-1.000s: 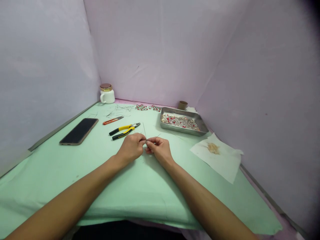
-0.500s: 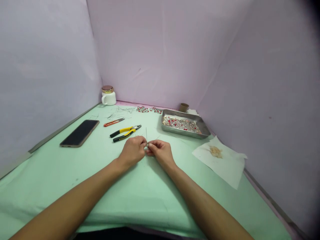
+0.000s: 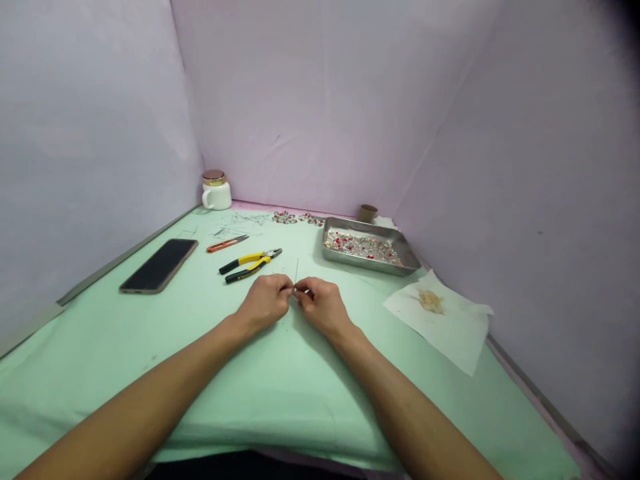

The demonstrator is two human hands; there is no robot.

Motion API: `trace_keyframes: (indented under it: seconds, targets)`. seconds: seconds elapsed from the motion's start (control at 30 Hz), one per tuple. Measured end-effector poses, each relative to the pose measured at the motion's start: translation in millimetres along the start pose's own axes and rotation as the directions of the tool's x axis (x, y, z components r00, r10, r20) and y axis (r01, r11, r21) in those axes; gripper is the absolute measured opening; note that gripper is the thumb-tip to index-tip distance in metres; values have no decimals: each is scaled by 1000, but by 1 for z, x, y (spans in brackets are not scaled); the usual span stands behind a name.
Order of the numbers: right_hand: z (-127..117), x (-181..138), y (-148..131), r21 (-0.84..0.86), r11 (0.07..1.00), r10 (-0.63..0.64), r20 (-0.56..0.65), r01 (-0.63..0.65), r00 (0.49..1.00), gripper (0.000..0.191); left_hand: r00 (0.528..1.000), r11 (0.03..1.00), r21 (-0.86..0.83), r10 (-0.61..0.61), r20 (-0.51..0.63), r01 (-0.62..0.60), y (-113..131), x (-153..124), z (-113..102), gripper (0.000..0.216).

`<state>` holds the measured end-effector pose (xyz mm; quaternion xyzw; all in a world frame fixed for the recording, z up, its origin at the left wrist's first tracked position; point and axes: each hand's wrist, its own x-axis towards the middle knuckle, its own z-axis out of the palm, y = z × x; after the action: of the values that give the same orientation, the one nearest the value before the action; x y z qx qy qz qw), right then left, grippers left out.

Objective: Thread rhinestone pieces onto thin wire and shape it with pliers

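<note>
My left hand (image 3: 267,300) and my right hand (image 3: 323,303) meet fingertip to fingertip just above the green table cover (image 3: 280,373). Both are closed in a pinch on a thin metal wire (image 3: 297,272) that sticks up between them. Whatever small piece sits at the pinch point is too small to make out. Yellow-handled pliers (image 3: 249,262) lie just beyond my left hand, and an orange-handled snipper (image 3: 226,243) lies further back.
A steel tray (image 3: 369,248) of small red and silver beads stands at the back right. A white paper with a tan clump (image 3: 440,312) lies to the right. A black phone (image 3: 159,265) rests at the left, a white lidded mug (image 3: 216,190) in the corner. Loose wires (image 3: 240,220) and beads (image 3: 295,217) lie at the back.
The wire's upright end has shifted slightly right and stands straighter. Both hands stay pinched together in about the same place.
</note>
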<state>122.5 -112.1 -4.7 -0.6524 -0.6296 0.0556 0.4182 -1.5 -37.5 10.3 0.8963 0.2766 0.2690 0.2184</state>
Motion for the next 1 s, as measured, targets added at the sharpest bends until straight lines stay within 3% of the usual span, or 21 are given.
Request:
trace_keyframes:
  seconds: [0.13,0.43,0.77,1.0]
  targets:
    - [-1,1,4,-11,1000,22,31,-22,999,13,998,1000,-25,12,56,-11,-4,0,3,16]
    - [-3,2,14,-25,998,-51,71,53,996,9,999,1000,-17,6,35,-5,-8,3,9,12]
    - [1,2,21,-97,991,-85,53,89,995,11,988,988,39,149,43,-151,-11,1,6,17]
    - [2,0,18,-146,981,-123,56,130,991,13,984,980,91,172,42,-176,-13,0,9,18]
